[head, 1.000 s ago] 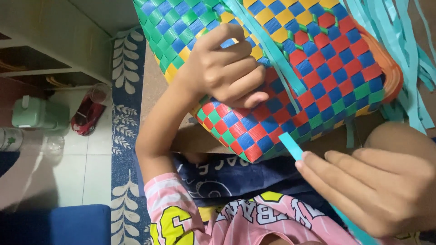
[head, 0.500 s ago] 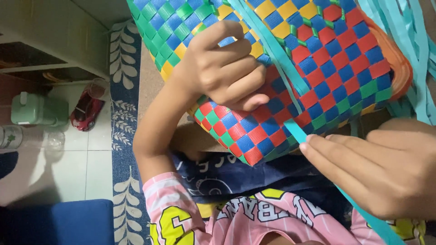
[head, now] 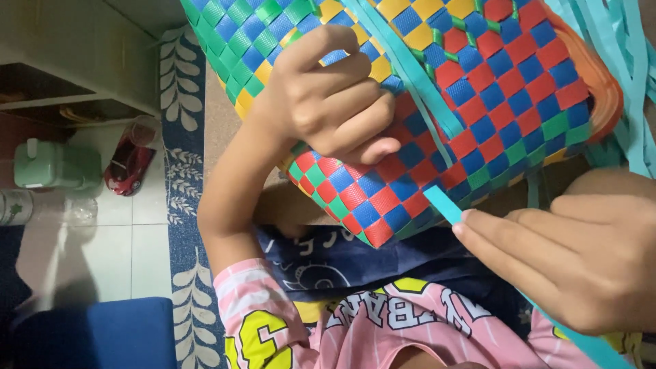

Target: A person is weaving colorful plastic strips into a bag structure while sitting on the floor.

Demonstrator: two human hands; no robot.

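A woven plastic basket (head: 506, 89), checkered in red, blue, green and yellow, rests tilted over my lap. My left hand (head: 335, 102) is curled over its side, with fingers pressing on the weave. A teal strip (head: 443, 203) comes out of the weave near the basket's lower edge. My right hand (head: 574, 260) pinches that strip between flat fingers just below the basket, and the strip runs on under the hand toward the lower right. A second teal strip (head: 410, 68) lies diagonally across the basket's face.
Loose teal strips (head: 632, 48) hang at the upper right beside the basket's orange rim (head: 605, 89). On the tiled floor at the left are a red toy car (head: 126, 167), a pale green container (head: 55, 164), a blue leaf-patterned rug (head: 181, 171) and a low shelf (head: 75, 68).
My right hand has slid up along the teal strip, closer to the basket's lower edge. My left hand keeps its grip while the basket shifts slightly.
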